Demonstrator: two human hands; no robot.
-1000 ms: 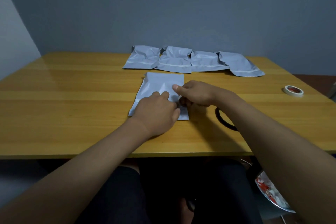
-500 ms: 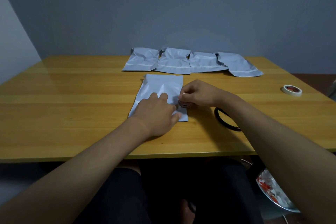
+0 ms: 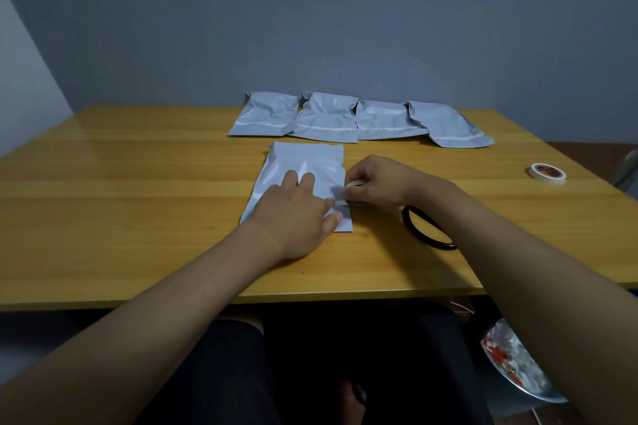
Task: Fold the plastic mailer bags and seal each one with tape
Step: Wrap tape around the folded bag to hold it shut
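On the wooden table, the left hand lies flat with straight fingers, pressing the grey mailer bag at centre. The film looks thin, limp and slick, so pinning it broadly near the fold seems wise. The right hand is curled at the bag's right edge, seemingly pinching a small strip, perhaps tape. Four folded bags lie behind; a tape roll sits far right.
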